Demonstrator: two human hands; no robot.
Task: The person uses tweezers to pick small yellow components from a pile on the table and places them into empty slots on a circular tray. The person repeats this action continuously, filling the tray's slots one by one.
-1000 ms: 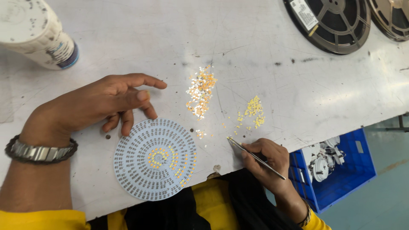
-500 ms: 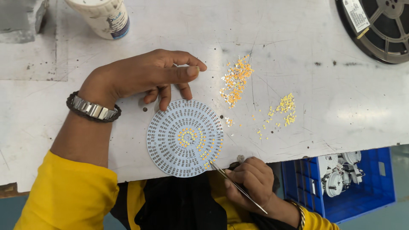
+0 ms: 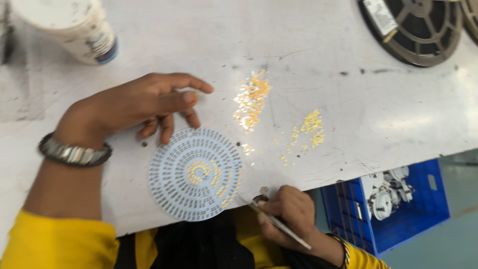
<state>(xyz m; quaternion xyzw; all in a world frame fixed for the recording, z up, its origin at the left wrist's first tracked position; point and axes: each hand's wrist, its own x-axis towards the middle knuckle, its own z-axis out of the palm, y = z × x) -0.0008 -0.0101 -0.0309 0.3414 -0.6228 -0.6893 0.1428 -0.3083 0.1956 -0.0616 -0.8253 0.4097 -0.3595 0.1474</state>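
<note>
Left hand [image 3: 134, 107]: fingers spread, tips steadying round LED board [image 3: 195, 173] on desk [image 3: 348, 124].
Right hand [image 3: 289, 216]: fingers pinching tweezers [image 3: 279, 224].

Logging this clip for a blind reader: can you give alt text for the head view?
A left hand steadies a round white circuit disc on a worn white table while the right hand holds tweezers at its edge. Small yellow chips lie scattered beyond it.
</note>
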